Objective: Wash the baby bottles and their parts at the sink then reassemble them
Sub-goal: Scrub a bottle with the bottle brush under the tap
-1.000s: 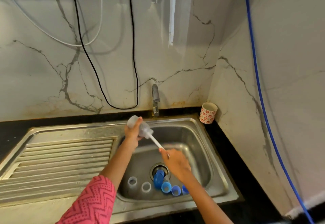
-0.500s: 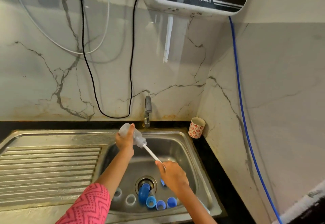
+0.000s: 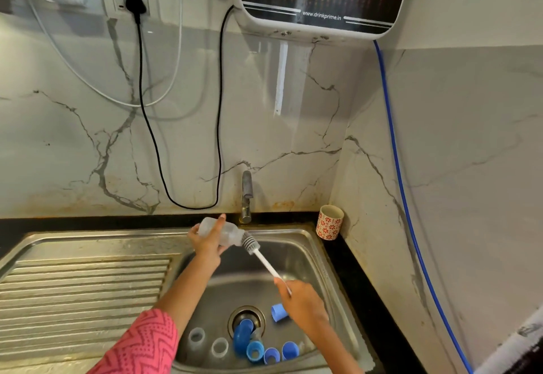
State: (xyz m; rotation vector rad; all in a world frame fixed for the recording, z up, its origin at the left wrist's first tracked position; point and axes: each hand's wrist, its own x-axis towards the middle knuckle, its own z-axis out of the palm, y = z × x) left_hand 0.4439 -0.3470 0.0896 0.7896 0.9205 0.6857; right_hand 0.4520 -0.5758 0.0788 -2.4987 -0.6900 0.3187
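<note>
the brush head [image 3: 250, 243], buried in the clear bottle [image 3: 219, 232] a second ago, now sits mostly outside its mouth, so this scrubbing stroke looks near its end. the left hand [image 3: 206, 242] grips the bottle, tilted over the sink [image 3: 329, 268] just below the tap [image 3: 246, 197]. the right hand [image 3: 302, 303] pinches the brush's white handle [image 3: 269, 268]. blue caps [image 3: 266, 350] and clear rings [image 3: 207, 343] wait near the drain, unwashed by the look of it.
</note>
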